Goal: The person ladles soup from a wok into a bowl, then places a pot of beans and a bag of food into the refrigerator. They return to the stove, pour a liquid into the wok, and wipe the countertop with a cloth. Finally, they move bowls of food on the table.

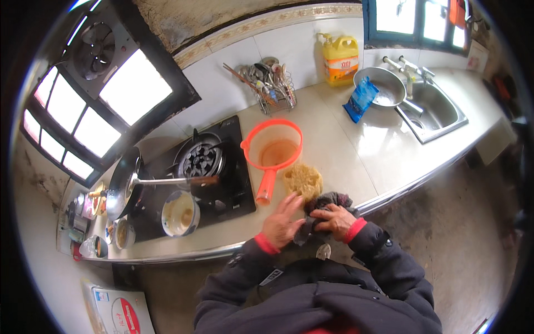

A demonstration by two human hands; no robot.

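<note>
At the counter's front edge, my right hand (336, 221) grips a dark grey cloth (333, 201), part of which hangs toward me. My left hand (282, 223) is beside the cloth with its fingers apart and nothing in it. Just beyond the fingertips lies a tan loofah sponge (303, 182). An orange-red plastic water ladle (273, 163) stands behind the sponge, its handle pointing at me. The counter hides nothing of the ladle's bowl, which looks wet or tinted at the bottom.
To the left, a wok (124, 183) leans beside the black gas stove (233, 179), with a bowl (180, 213) at the stove's front. Behind are a wire utensil rack (277, 104) and a yellow detergent jug (340, 62). A metal pan (386, 85), blue packet (361, 99) and sink (438, 110) are right.
</note>
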